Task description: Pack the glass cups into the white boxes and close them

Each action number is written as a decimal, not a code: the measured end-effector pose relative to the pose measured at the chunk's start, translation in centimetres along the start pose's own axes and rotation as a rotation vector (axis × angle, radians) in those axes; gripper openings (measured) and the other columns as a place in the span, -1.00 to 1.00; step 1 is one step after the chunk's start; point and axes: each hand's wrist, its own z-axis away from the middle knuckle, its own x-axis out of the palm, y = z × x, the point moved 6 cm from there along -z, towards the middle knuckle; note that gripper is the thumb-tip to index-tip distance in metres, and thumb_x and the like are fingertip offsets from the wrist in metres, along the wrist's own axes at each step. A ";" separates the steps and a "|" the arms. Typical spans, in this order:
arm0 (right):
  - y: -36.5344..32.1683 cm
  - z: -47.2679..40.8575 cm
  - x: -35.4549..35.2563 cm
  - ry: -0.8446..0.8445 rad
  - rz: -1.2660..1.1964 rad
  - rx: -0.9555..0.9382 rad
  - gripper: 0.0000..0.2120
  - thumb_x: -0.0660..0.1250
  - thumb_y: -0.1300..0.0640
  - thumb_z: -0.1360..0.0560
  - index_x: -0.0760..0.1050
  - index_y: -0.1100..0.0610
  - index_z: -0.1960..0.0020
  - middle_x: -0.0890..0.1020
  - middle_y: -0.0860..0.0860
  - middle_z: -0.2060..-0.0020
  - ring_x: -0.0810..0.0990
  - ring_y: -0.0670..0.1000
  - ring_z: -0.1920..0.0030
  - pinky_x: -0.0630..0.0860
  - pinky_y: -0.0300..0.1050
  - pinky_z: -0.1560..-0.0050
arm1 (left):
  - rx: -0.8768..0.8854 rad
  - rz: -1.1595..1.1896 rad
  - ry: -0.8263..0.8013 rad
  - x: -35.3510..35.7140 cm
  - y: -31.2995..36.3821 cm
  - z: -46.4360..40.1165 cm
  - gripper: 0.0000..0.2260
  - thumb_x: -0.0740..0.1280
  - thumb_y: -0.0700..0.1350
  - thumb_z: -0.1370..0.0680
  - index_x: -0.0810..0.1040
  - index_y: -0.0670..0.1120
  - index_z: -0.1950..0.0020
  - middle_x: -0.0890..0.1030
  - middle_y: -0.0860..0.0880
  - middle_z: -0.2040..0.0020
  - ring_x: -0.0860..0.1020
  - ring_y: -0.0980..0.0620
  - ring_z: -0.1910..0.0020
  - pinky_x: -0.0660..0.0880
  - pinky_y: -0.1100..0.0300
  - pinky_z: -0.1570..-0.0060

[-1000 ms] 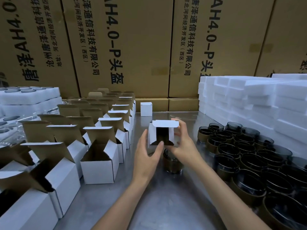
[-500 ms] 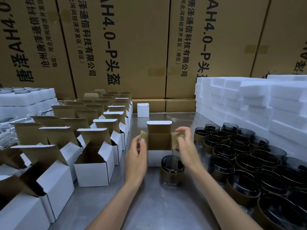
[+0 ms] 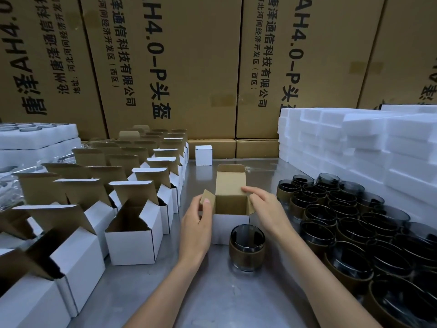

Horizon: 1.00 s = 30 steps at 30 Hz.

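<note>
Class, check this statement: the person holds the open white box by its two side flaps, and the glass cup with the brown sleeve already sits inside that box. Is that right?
Not quite. The head view shows the glass cup standing on the metal table in front of the open white box, not inside it. The rest holds: the left hand and right hand each hold a side flap.
</note>
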 end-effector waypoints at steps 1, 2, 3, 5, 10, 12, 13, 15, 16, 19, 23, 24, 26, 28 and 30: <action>0.0 0.0 0.0 -0.001 0.036 0.002 -0.65 0.09 0.08 -0.58 0.49 -0.13 -0.29 0.50 -0.12 -0.32 0.39 -0.05 -0.35 0.34 -0.03 -0.34 | -0.004 0.011 -0.007 0.0 -0.1 0.0 -0.81 0.09 0.03 -0.65 0.44 0.08 -0.18 0.52 0.20 0.04 0.43 0.50 0.08 0.35 0.58 0.24; -0.1 0.0 0.0 -0.011 0.062 0.001 -0.65 0.09 0.06 -0.59 0.48 -0.14 -0.30 0.49 -0.12 -0.32 0.39 -0.04 -0.35 0.34 0.01 -0.35 | -0.010 0.027 -0.021 0.1 -0.1 -0.1 -0.80 0.09 0.03 -0.65 0.44 0.07 -0.19 0.54 0.16 0.00 0.44 0.46 0.07 0.35 0.56 0.22; -0.2 0.1 0.0 -0.029 0.077 -0.004 -0.65 0.10 0.05 -0.59 0.47 -0.14 -0.31 0.48 -0.10 -0.32 0.39 -0.03 -0.35 0.34 0.02 -0.35 | -0.018 0.051 -0.045 0.3 -0.2 -0.1 -0.80 0.10 0.03 -0.65 0.44 0.07 -0.20 0.54 0.14 -0.05 0.44 0.44 0.04 0.34 0.54 0.18; -0.6 0.3 -0.1 -0.062 0.080 -0.034 -0.66 0.14 0.03 -0.58 0.44 -0.13 -0.33 0.45 -0.05 -0.31 0.38 -0.03 -0.34 0.31 -0.03 -0.35 | -0.051 0.139 -0.135 0.9 -0.3 0.0 -0.79 0.14 0.06 -0.63 0.39 0.13 -0.26 0.51 0.21 -0.13 0.40 0.49 -0.04 0.30 0.53 0.08; -5.1 2.0 -3.5 0.211 0.127 -0.290 -0.88 0.28 -0.05 -0.52 0.60 -0.11 0.06 0.51 -0.18 0.06 0.45 -0.17 -0.05 0.35 -0.17 -0.02 | -0.131 0.307 -0.273 1.9 -0.2 0.2 -0.43 0.33 0.16 -0.50 0.20 0.13 -0.45 0.32 0.30 -0.27 0.30 0.39 -0.24 0.15 0.30 -0.23; -6.9 2.8 -4.3 0.134 0.154 -0.319 -0.74 0.30 -0.11 -0.47 0.59 -0.03 0.32 0.55 -0.15 0.37 0.46 -0.21 0.29 0.36 -0.16 0.21 | -0.147 0.345 -0.279 1.8 -0.3 0.1 -0.37 0.36 -0.05 -0.52 0.12 0.07 -0.50 0.21 0.21 -0.35 0.18 0.27 -0.33 0.13 0.28 -0.26; -7.5 3.1 -4.0 0.004 0.215 -0.281 -0.68 0.30 -0.16 -0.44 0.59 0.00 0.36 0.56 -0.12 0.45 0.44 -0.20 0.40 0.37 -0.17 0.29 | -0.149 0.357 -0.289 1.8 -0.3 0.0 -0.36 0.36 -0.14 -0.52 0.11 0.06 -0.51 0.19 0.19 -0.35 0.15 0.29 -0.33 0.13 0.30 -0.25; -7.6 4.2 -2.9 -0.319 0.406 -0.158 -0.69 0.35 -0.24 -0.37 0.62 -0.03 0.33 0.62 -0.08 0.42 0.47 -0.20 0.43 0.44 -0.16 0.31 | -0.149 0.358 -0.314 1.9 -0.4 0.1 -0.29 0.40 -0.20 -0.48 0.09 0.06 -0.51 0.19 0.15 -0.35 0.13 0.30 -0.32 0.14 0.31 -0.23; -7.2 4.8 -2.4 -0.455 0.483 -0.101 -0.72 0.40 -0.24 -0.34 0.64 -0.04 0.30 0.64 -0.09 0.37 0.51 -0.20 0.37 0.48 -0.15 0.25 | -0.145 0.347 -0.324 1.8 -0.4 0.1 -0.25 0.41 -0.18 -0.44 0.08 0.06 -0.51 0.19 0.13 -0.35 0.11 0.29 -0.32 0.14 0.31 -0.23; -6.3 6.2 -1.1 -0.677 0.631 -0.024 -0.78 0.51 -0.16 -0.30 0.65 -0.04 0.17 0.61 -0.18 0.32 0.53 -0.21 0.25 0.49 -0.23 0.14 | -0.133 0.286 -0.351 1.8 -0.2 0.2 -0.17 0.35 -0.06 -0.32 0.03 0.09 -0.52 0.17 0.15 -0.35 0.08 0.30 -0.33 0.13 0.30 -0.22; -6.0 6.0 -0.5 -0.714 0.674 -0.069 -0.89 0.50 -0.03 -0.37 0.62 -0.05 0.16 0.55 -0.20 0.32 0.49 -0.20 0.26 0.45 -0.24 0.15 | -0.133 0.257 -0.365 1.8 -0.2 0.4 -0.14 0.33 -0.01 -0.29 0.01 0.11 -0.53 0.15 0.16 -0.34 0.07 0.28 -0.33 0.12 0.27 -0.24; -6.1 5.9 -0.9 -0.701 0.644 -0.087 -0.92 0.49 -0.02 -0.38 0.62 -0.05 0.18 0.56 -0.20 0.33 0.50 -0.21 0.26 0.45 -0.24 0.15 | -0.131 0.258 -0.368 1.8 -0.1 0.5 -0.15 0.33 -0.02 -0.30 0.01 0.11 -0.53 0.16 0.14 -0.35 0.07 0.28 -0.32 0.13 0.26 -0.24; -6.9 5.8 -2.2 -0.691 0.482 -0.128 -0.94 0.48 0.02 -0.41 0.63 -0.01 0.18 0.59 -0.19 0.33 0.51 -0.24 0.29 0.43 -0.31 0.18 | -0.123 0.272 -0.366 1.7 0.0 0.4 -0.19 0.34 -0.08 -0.36 0.02 0.09 -0.53 0.18 0.10 -0.39 0.11 0.27 -0.33 0.15 0.28 -0.24; -8.4 6.0 -3.4 -0.660 0.147 -0.192 -0.94 0.48 0.06 -0.39 0.64 0.03 0.18 0.64 -0.14 0.30 0.55 -0.24 0.27 0.43 -0.37 0.18 | -0.139 0.291 -0.357 1.7 0.0 0.4 -0.20 0.33 -0.10 -0.36 0.04 0.05 -0.53 0.26 -0.03 -0.44 0.23 0.16 -0.38 0.24 0.29 -0.24; -9.8 5.3 -4.9 -0.471 -0.238 -0.274 -0.89 0.44 0.07 -0.35 0.64 0.07 0.15 0.67 -0.07 0.26 0.59 -0.19 0.22 0.45 -0.40 0.16 | -0.145 0.299 -0.369 1.7 -0.2 0.3 -0.17 0.29 -0.09 -0.30 0.04 0.02 -0.53 0.31 -0.08 -0.43 0.33 0.11 -0.37 0.34 0.39 -0.17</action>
